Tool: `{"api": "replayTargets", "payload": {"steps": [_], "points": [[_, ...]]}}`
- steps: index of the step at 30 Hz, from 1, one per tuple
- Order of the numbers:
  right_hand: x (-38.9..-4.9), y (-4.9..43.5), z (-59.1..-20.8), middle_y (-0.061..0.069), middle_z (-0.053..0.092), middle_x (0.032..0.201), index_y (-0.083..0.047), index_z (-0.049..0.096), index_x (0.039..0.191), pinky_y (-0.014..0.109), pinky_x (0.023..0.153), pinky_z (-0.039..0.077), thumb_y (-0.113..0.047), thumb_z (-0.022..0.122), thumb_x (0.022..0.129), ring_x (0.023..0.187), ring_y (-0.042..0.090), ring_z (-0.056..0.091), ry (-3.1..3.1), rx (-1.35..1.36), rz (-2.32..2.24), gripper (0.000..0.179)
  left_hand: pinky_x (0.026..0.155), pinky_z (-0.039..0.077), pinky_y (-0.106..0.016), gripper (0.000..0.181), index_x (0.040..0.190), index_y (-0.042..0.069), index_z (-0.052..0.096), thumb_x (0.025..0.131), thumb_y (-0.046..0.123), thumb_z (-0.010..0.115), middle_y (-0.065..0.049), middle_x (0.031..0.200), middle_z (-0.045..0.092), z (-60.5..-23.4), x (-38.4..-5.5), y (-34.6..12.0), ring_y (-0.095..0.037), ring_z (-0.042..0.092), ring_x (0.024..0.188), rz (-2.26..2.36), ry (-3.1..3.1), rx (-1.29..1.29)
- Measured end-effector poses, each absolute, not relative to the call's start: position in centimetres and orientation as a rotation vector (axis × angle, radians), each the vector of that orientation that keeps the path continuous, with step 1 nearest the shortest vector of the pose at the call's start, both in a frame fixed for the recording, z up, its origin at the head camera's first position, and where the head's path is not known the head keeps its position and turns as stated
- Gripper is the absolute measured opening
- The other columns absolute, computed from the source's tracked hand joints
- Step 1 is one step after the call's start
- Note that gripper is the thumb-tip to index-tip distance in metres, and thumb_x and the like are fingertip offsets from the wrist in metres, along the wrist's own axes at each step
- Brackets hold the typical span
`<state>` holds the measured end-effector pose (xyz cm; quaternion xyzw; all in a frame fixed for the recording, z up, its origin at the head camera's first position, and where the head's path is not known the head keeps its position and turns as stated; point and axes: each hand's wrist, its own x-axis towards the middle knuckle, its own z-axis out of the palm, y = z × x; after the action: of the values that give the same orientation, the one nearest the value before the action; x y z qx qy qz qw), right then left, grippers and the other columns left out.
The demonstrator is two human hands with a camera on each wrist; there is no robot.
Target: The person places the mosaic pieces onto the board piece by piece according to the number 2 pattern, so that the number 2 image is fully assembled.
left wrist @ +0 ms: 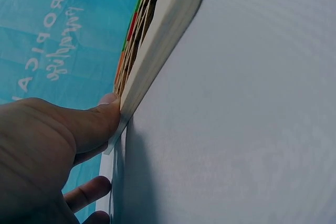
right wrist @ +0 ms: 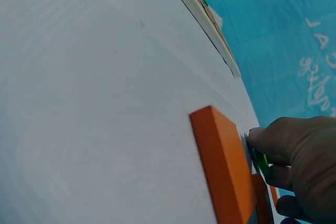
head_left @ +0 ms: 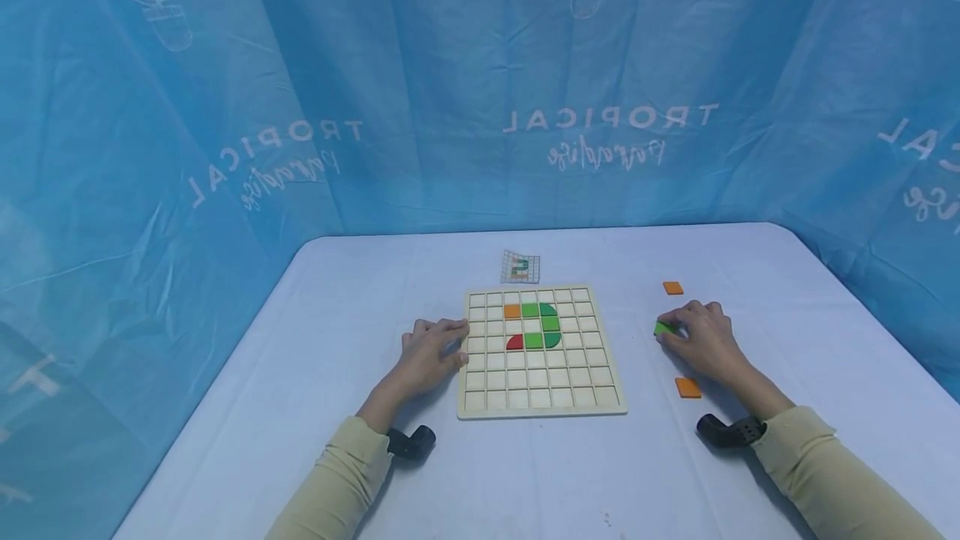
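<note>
Hands well apart, one each side of the board. Green tile (head_left: 663, 328) is pinched between thumb and fingers of the right hand (head_left: 705, 344), right of the board; whether it is clear of the cloth can't be told. Left hand (head_left: 430, 354) is set at the board's left edge, thumb and index touching it, fingers loose rather than wrapped round.

Step in hand judged as a tile pick-up with the board steadied. Tile best gripped by opposite edges, near its middle, so that no twist is put in; best raised straight up before any sideways travel. Two orange neighbours sit close: upper orange tile (head_left: 672, 288) beyond the fingers, lower orange tile (head_left: 687, 388) nearer the wrist. Either could be nudged by a low sweep or a dropped wrist. Only light pressure is needed on the left edge; a hard push could skid the board on the cloth.

Gridded board (head_left: 540, 403) is laid flat mid-table. Seven pieces are seated in its upper half: one orange square, three green squares, two dark green curved pieces, one red curved piece (head_left: 515, 342). Patterned card (head_left: 521, 267) is placed just behind the far edge. White cloth (head_left: 360, 290) is spread under everything, backed by a blue curtain (head_left: 450, 48).
</note>
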<state>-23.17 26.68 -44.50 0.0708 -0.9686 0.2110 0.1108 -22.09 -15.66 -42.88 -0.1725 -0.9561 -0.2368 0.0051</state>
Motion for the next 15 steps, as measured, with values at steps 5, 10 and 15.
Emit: {"api": "replayTargets", "payload": {"steps": [5, 10, 15], "points": [[-23.0, 26.2, -44.1, 0.02, 0.057, 0.102, 0.003, 0.07, 0.108, 0.054, 0.083, 0.031, -0.012, 0.075, 0.082, 0.099, 0.038, 0.04, -2.831, 0.211, 0.662, 0.031, 0.086, 0.028, -0.044, 0.049, 0.135, 0.009, 0.056, 0.09, 0.026, 0.068, 0.0, 0.141, 0.049, -42.9, -22.1, -15.7, -0.026, 0.04, 0.116, -0.741, -2.995, -0.532], [-22.8, 25.4, -43.8, 0.017, 0.058, 0.1, 0.003, 0.07, 0.108, 0.053, 0.082, 0.03, -0.011, 0.075, 0.081, 0.097, 0.037, 0.04, -2.808, 0.254, 0.717, 0.031, 0.085, 0.029, -0.044, 0.049, 0.135, 0.009, 0.056, 0.09, 0.025, 0.068, -0.001, 0.141, 0.049, -42.8, -22.1, -15.6, -0.027, 0.04, 0.116, -0.73, -3.0, -0.528], [-22.7, 24.4, -43.7, 0.013, 0.059, 0.096, 0.002, 0.071, 0.107, 0.049, 0.08, 0.03, -0.009, 0.075, 0.08, 0.093, 0.033, 0.041, -2.766, 0.317, 0.745, 0.029, 0.086, 0.028, -0.043, 0.049, 0.136, 0.01, 0.056, 0.09, 0.025, 0.068, 0.001, 0.141, 0.049, -42.8, -22.1, -15.6, -0.026, 0.04, 0.116, -0.74, -3.003, -0.518]]}}
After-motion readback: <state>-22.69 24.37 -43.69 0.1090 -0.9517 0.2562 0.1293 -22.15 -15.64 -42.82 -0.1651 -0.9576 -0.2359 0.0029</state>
